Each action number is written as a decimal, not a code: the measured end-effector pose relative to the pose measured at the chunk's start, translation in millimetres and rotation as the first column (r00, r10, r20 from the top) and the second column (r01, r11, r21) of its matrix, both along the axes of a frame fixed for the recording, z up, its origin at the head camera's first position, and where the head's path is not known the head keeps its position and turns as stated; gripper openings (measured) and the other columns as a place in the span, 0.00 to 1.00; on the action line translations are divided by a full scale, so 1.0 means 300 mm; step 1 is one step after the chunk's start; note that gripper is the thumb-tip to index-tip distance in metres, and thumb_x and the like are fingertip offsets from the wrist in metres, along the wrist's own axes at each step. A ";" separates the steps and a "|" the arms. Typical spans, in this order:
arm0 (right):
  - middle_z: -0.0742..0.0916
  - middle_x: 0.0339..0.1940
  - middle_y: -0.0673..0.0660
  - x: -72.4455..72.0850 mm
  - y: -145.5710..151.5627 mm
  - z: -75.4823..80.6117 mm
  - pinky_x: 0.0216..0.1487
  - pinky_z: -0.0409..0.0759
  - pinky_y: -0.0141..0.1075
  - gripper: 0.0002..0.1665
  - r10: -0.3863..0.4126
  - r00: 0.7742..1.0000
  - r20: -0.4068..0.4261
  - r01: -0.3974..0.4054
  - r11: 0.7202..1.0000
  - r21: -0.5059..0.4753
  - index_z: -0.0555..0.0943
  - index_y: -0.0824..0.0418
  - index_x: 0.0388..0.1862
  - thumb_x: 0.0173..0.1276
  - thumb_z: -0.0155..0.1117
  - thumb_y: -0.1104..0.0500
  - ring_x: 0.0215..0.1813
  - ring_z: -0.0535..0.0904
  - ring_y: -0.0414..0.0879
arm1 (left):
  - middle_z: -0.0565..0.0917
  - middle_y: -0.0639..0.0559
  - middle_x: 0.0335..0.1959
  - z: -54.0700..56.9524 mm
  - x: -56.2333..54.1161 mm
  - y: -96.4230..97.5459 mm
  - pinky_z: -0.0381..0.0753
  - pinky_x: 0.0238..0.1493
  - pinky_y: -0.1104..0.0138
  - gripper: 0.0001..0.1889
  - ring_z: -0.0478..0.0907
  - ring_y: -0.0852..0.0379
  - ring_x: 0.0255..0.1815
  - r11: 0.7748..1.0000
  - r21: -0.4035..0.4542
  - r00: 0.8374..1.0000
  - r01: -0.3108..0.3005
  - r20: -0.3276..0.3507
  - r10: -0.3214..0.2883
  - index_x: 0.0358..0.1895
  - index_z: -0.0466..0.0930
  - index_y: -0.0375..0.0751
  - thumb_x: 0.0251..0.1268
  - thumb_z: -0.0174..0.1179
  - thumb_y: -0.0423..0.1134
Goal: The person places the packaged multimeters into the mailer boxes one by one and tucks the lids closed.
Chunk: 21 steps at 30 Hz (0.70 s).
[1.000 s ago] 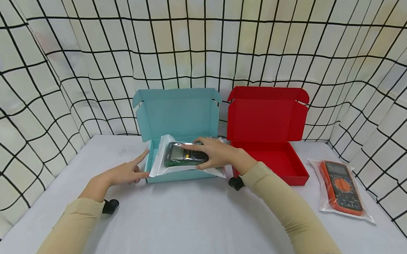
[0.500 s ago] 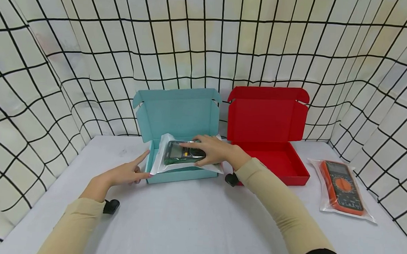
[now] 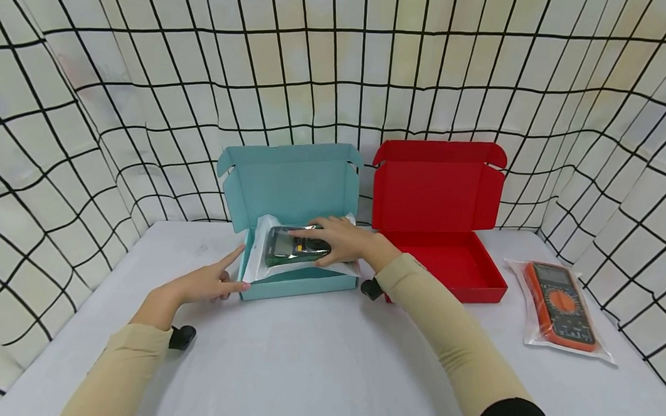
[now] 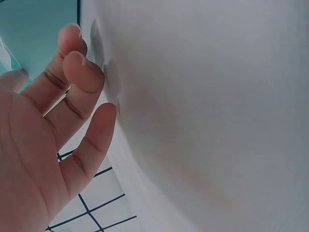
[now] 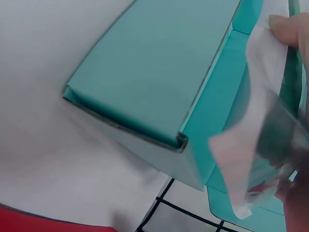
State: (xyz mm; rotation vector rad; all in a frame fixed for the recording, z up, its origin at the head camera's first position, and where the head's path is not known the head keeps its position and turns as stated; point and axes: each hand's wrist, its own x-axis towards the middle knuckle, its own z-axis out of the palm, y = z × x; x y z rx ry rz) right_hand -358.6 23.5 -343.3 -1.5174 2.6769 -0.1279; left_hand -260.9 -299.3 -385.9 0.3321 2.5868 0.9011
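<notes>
My right hand (image 3: 345,240) grips a dark green multimeter (image 3: 283,243) sealed in a clear and white plastic bag (image 3: 258,254). The bagged meter sits at the mouth of an open teal box (image 3: 306,287), slightly tilted, covering much of its inside. In the right wrist view, fingers hold the bag (image 5: 236,150) beside the box's front wall (image 5: 154,67). At the box's left front corner, my left hand (image 3: 201,283) touches the side with index finger and thumb. Its other fingers (image 4: 82,101) are loosely bent over the white table and hold nothing.
An open red box (image 3: 487,294) stands to the right of the teal one, lid raised. Farther right lies an orange multimeter (image 3: 562,305) in a clear bag on the white tabletop (image 3: 302,370). White walls with black grid netting (image 3: 362,84) enclose the table.
My right hand has moved the bagged multimeter slightly left and back, farther over the teal box. The left hand has stayed at the box's corner.
</notes>
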 end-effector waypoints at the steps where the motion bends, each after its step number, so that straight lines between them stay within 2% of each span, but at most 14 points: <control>1: 0.69 0.77 0.58 -0.004 -0.004 0.000 0.72 0.65 0.56 0.49 0.000 1.000 -0.004 0.000 1.000 0.001 0.56 0.40 0.84 0.70 0.70 0.45 0.74 0.65 0.54 | 0.77 0.47 0.29 0.001 0.000 0.000 0.73 0.36 0.60 0.57 0.74 0.52 0.31 1.000 0.002 1.000 0.000 -0.001 0.000 0.84 0.28 0.46 0.70 0.63 0.60; 9: 0.68 0.77 0.58 -0.030 -0.021 -0.017 0.72 0.63 0.56 0.48 0.002 1.000 -0.020 -0.002 1.000 0.000 0.57 0.39 0.84 0.71 0.70 0.45 0.74 0.65 0.55 | 0.78 0.47 0.30 0.002 0.000 -0.002 0.74 0.36 0.60 0.57 0.74 0.52 0.31 1.000 0.009 1.000 -0.001 -0.006 0.001 0.84 0.31 0.46 0.69 0.64 0.60; 21: 0.67 0.78 0.57 -0.028 -0.038 -0.027 0.74 0.60 0.58 0.47 0.011 0.999 -0.044 -0.008 0.999 0.048 0.57 0.39 0.84 0.72 0.68 0.45 0.75 0.64 0.56 | 0.81 0.47 0.32 -0.004 -0.010 0.003 0.74 0.34 0.60 0.58 0.75 0.52 0.29 1.000 -0.001 1.000 -0.013 -0.013 0.013 0.84 0.31 0.45 0.68 0.64 0.61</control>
